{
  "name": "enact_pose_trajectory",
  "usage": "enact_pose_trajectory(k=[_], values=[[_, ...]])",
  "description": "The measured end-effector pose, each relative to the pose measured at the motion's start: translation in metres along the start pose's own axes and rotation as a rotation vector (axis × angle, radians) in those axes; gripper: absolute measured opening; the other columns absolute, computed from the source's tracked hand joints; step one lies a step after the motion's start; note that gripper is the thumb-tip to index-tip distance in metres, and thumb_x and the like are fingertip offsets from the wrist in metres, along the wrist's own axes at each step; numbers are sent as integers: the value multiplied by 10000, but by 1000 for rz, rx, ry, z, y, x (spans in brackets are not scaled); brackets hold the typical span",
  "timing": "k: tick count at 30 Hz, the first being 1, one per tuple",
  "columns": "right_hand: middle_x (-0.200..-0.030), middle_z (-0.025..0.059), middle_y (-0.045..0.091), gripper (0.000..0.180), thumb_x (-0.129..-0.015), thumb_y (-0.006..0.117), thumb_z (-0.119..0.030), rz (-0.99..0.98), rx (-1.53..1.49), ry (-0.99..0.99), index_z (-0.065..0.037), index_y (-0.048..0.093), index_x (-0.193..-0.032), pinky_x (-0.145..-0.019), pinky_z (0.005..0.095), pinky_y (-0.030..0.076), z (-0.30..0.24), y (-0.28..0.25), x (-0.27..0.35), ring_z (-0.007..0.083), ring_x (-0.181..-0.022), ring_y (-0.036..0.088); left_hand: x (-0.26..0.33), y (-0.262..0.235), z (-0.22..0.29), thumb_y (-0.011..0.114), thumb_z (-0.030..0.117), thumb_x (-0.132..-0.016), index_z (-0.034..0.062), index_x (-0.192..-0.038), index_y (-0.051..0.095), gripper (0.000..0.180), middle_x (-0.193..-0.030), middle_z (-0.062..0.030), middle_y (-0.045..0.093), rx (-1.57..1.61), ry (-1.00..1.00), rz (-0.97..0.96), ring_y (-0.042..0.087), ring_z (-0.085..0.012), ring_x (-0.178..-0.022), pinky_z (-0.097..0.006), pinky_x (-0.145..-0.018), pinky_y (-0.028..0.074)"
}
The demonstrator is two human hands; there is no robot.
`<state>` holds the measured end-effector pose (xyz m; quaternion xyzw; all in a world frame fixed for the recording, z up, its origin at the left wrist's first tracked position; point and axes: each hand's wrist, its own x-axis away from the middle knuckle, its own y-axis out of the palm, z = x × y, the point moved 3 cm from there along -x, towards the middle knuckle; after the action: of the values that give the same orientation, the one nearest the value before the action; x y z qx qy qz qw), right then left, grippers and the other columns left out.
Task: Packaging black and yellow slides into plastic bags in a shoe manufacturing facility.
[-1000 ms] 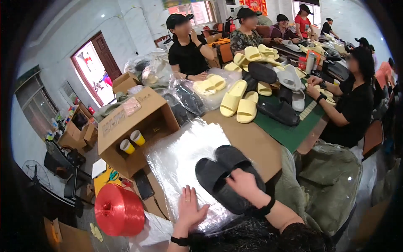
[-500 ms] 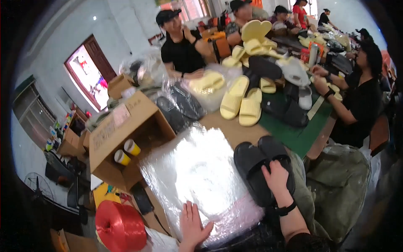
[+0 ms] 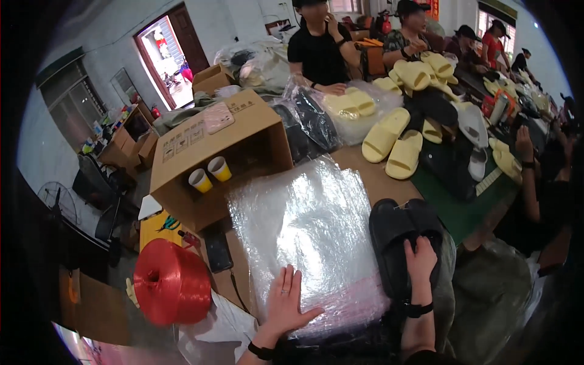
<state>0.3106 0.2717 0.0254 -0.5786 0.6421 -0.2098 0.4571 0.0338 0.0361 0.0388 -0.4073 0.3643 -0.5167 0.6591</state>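
At the left, a big red roll of string stands near the person. Behind it, a pair of scissors lies on something yellow. A cardboard box lies on its side, its mouth toward the person, with two yellow-and-white cups just inside. A dark phone lies in front of the box.

The person's left hand rests palm down on a stack of clear plastic bags, its fingers straight and its thumb spread wide. Across the desk, a co-worker in black has one hand near some wrapped yellow slippers.

Farther right, two loose yellow slippers lean by a heap of others. Nearer, a pair of black slippers lies side by side, just right of the bags. The person's right hand is over them, its fingers pinching the pair around the straps. A green mat lies beyond, and a grey-green sack fills the lower right.
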Motion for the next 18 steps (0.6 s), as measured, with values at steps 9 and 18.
enact_pose_trajectory(k=[9, 18], values=[[-842, 166, 579, 354, -882, 657, -357, 150, 29, -161, -32, 561, -780, -645, 510, 473, 7, 16, 0, 407, -774, 601, 4, 4, -12, 553, 757, -802, 253, -1535, 339, 915, -1592, -297, 139, -20, 35, 18, 117, -458, -1478, -536, -1182, 131], [-676, 160, 458, 374, -829, 725, -158, 148, -329, -196, -4, 431, -656, -572, 451, 354, 20, -38, 45, 357, -632, 475, 4, 12, -17, 530, 743, -831, 218, -1523, 359, 885, -1562, -339, 174, -68, 80, -2, 142, -486, -1468, -536, -1175, 190]])
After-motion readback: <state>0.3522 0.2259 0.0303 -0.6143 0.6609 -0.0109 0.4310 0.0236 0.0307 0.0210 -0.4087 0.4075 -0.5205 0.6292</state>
